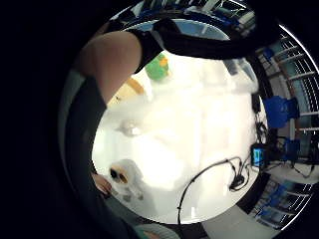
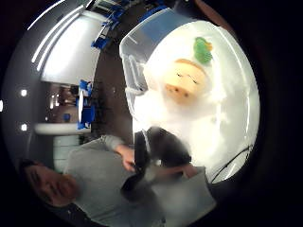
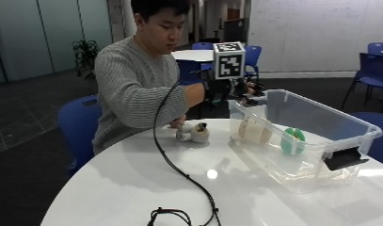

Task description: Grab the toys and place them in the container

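The round white worktop point(image 3: 179, 188) carries everything, the person seated at its far edge so both hands reach across it. On it stands the clear bin point(image 3: 316, 141), open-topped and set within the gloved arm's reach, which suits dropping toys in from above. Two toys already lie in the bin: a tan plush point(image 3: 253, 131) against the near wall and a green toy point(image 3: 293, 140) just beside it, further along.

The right hand point(image 3: 241, 90) hangs over the bin's near corner, above the rim and apart from the toys below. Its fingers look relaxed and nothing shows in them, so I judge it slack and holding nothing, probably placed there because a toy goes in from that height; the palm views look down on the tan plush and green toy inside the bin, which agrees.

One small pale toy point(image 3: 195, 132) with dark eyes still sits on the worktop, near the bin but outside it, and the bare left hand point(image 3: 177, 124) rests touching it, perhaps to steady or offer it. That one is likely next.
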### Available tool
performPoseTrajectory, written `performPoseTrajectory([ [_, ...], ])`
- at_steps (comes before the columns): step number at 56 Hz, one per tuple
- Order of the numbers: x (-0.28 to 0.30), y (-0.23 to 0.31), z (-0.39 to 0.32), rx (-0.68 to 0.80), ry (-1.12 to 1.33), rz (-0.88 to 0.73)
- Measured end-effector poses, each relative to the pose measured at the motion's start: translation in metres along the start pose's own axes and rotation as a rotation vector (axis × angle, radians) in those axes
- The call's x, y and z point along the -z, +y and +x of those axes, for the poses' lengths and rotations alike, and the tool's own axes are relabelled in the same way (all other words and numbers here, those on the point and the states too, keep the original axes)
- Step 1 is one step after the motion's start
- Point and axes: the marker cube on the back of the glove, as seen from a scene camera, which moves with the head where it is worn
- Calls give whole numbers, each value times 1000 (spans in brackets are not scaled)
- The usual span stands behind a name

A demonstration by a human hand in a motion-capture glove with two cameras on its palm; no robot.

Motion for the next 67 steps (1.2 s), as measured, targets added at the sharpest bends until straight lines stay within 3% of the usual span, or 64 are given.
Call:
performPoseTrajectory([
  [6, 16, 46, 37, -87, 69, 66],
  [14, 13, 88, 31, -97, 40, 101],
  [28, -32, 126, -14, 22, 48, 51],
  [39, -95, 182, -63, 127, 219, 13],
  [54, -134, 171, -60, 85, 154, -89],
  [61, -180, 155, -65, 42, 211, -219],
  [67, -209, 151, -65, 90, 246, -273],
])
